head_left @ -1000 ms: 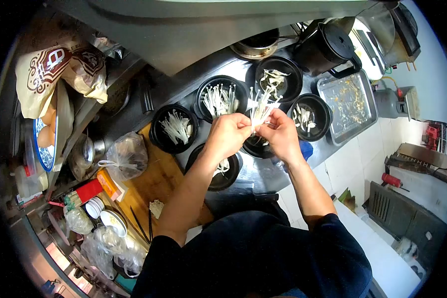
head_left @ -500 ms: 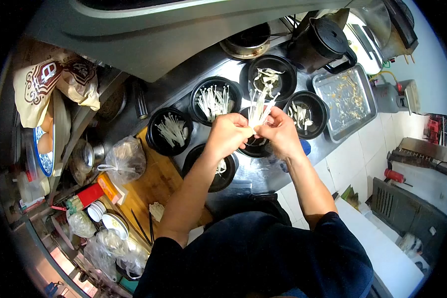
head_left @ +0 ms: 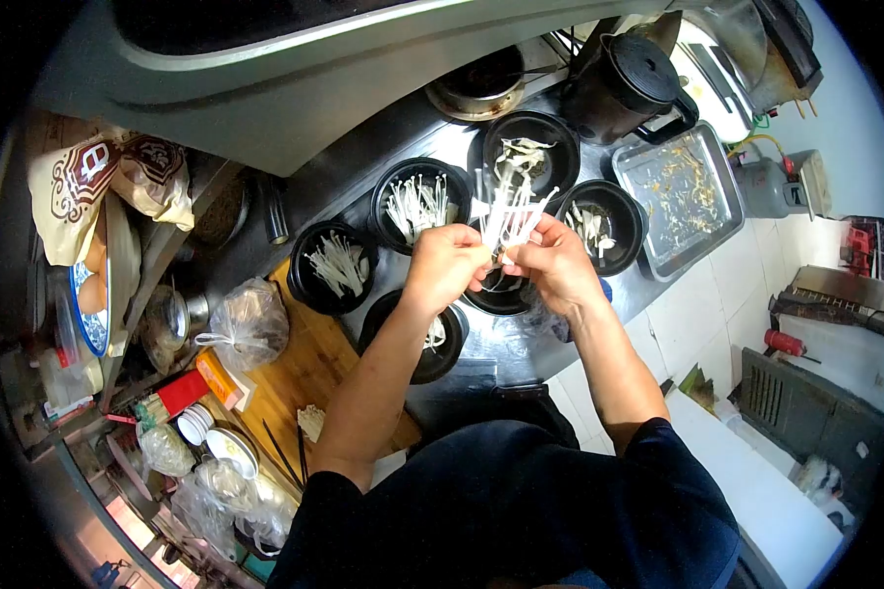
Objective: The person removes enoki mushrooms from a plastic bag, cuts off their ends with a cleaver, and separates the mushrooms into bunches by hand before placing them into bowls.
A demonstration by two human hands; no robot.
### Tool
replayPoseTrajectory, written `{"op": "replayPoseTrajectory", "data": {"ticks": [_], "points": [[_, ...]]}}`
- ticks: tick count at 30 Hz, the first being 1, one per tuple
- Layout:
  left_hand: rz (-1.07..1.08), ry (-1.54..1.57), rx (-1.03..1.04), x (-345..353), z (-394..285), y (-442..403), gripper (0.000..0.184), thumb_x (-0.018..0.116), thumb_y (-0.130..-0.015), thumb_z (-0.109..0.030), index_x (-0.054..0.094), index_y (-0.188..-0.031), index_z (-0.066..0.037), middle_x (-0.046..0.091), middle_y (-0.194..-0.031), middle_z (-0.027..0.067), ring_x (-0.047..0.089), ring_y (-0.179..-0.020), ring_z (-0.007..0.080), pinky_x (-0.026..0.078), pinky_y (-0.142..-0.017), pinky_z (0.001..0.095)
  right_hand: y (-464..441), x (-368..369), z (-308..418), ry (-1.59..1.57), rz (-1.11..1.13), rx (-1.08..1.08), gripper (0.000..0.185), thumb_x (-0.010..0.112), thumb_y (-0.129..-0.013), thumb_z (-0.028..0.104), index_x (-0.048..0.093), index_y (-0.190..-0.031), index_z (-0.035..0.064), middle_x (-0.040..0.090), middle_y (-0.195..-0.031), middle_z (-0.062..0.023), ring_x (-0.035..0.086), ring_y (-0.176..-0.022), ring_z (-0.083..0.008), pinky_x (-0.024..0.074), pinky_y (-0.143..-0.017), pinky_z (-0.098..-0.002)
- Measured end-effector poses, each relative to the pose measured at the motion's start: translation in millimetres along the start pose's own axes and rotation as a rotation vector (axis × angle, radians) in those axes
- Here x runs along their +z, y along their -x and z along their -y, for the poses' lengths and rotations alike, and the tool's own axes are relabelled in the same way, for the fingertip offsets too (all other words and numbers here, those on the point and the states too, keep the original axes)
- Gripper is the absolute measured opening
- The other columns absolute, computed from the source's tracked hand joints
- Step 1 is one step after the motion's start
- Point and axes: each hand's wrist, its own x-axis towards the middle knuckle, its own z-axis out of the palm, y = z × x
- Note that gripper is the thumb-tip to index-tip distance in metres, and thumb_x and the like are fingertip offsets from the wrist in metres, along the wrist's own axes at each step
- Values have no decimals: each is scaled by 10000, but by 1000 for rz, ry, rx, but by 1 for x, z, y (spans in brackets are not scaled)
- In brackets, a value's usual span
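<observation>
A bunch of thin white enoki mushrooms [head_left: 510,214] is pinched between my left hand [head_left: 446,268] and my right hand [head_left: 552,267], its stems fanned upward. Both hands are closed on its lower end, above a black bowl [head_left: 499,300] that they partly hide. Around them stand several more black bowls: one with enoki [head_left: 419,204] at the upper left, one with enoki [head_left: 337,263] further left, one with mushroom pieces [head_left: 603,227] at the right, one [head_left: 531,155] behind, and one [head_left: 424,337] partly behind my left forearm.
A metal tray [head_left: 680,201] with scraps lies at the right, beside a black kettle [head_left: 627,86]. A wooden board [head_left: 316,366], chopsticks [head_left: 283,454] and a plastic bag [head_left: 248,322] are at the left. A grey hood edge [head_left: 295,83] crosses the top.
The mushroom stems between my hands have spread wider apart. The view has shifted slightly, so the bowls appear a little further left.
</observation>
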Motion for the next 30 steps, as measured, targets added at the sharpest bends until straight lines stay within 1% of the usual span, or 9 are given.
{"op": "replayPoseTrajectory", "data": {"ticks": [5,10,12,17,19,24,27,28,30], "points": [[-7,144,-22,-5,3,-3,121,641,-894,-52,692,-932,51,702,-796,110,639,-618,141,537,-541,270,2,-12,10,-103,2,12,455,683,-861,-84,626,-1302,12,733,-990,-96,727,-849,-183,620,-755,-304],[-62,171,-45,-12,7,-11,129,606,-909,-61,679,-911,45,683,-797,98,639,-644,138,532,-543,262,0,-32,28,-108,-16,-49,445,670,-873,-77,626,-1308,9,713,-953,-83,720,-832,-184,627,-750,-310],[-50,165,-35,-16,10,-13,112,603,-926,-77,681,-901,0,690,-811,83,638,-640,126,537,-544,250,-3,-39,36,-90,-44,-59,426,676,-852,-98,639,-1259,23,721,-968,-72,731,-833,-190,631,-754,-317],[-92,181,-48,-19,12,-17,110,624,-909,-59,685,-909,32,695,-822,98,627,-630,114,531,-540,243,-25,-54,46,20,-88,-108,426,689,-858,-63,628,-1274,10,704,-955,-53,705,-832,-157,619,-756,-299],[-127,171,-45,-21,13,-18,116,623,-914,-66,686,-920,31,699,-832,97,628,-635,113,533,-540,246,-32,-54,50,148,-169,-118,429,701,-844,-53,626,-1262,11,702,-956,-42,698,-827,-144,610,-751,-292],[-76,159,-12,-21,13,-17,118,632,-932,-88,681,-944,18,703,-845,95,639,-655,117,532,-551,244,-70,-62,52,356,-155,-153,398,687,-826,-53,636,-1215,12,699,-957,-28,687,-830,-130,587,-726,-285],[-9,208,-6,-17,7,-16,114,638,-945,-90,681,-954,15,707,-856,95,648,-679,119,533,-561,241,-93,-58,55,550,-149,-108,320,734,-844,3,659,-1155,19,709,-964,-31,690,-855,-149,585,-740,-304],[34,250,-9,-17,6,-16,116,636,-947,-78,684,-957,27,711,-871,97,650,-697,115,535,-565,239,-98,-57,56,696,-171,-58,315,740,-863,31,663,-1168,24,722,-982,-40,696,-876,-161,585,-742,-325],[78,276,-10,-18,7,-19,114,645,-963,-88,683,-985,18,713,-891,98,652,-713,116,536,-580,235,-97,-57,53,1559,-388,-426,285,749,-870,44,710,-1152,35,751,-930,-75,710,-831,-165,597,-704,-318]]}}
